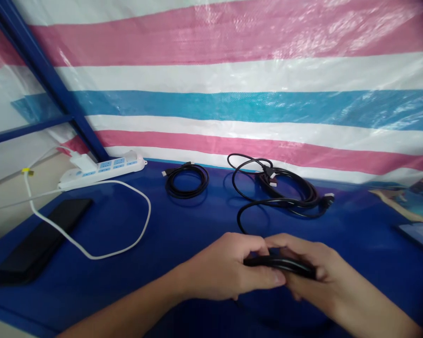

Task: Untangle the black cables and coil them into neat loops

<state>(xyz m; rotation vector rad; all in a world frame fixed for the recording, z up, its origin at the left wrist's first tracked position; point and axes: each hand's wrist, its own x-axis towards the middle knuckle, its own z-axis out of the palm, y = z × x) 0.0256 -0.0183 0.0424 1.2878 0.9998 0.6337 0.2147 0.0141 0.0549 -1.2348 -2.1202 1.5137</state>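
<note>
Cable (284, 264), black, bunched, gripped by left fingers (266, 277) and right fingers (287, 241) over tabletop (197, 220); beyond the fingers, larger coil (299, 203); beyond and leftward, small coil (186, 193).

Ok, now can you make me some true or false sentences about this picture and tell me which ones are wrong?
1. The left grip and the right grip both hold a black cable. True.
2. The power strip has nothing plugged into it. False: a white plug is in it.
3. The small black coil lies between the power strip and the bigger black coil. True.
4. The table is red. False: it is blue.
5. The sheet behind the table is plain white. False: it has pink, blue and white stripes.
</note>
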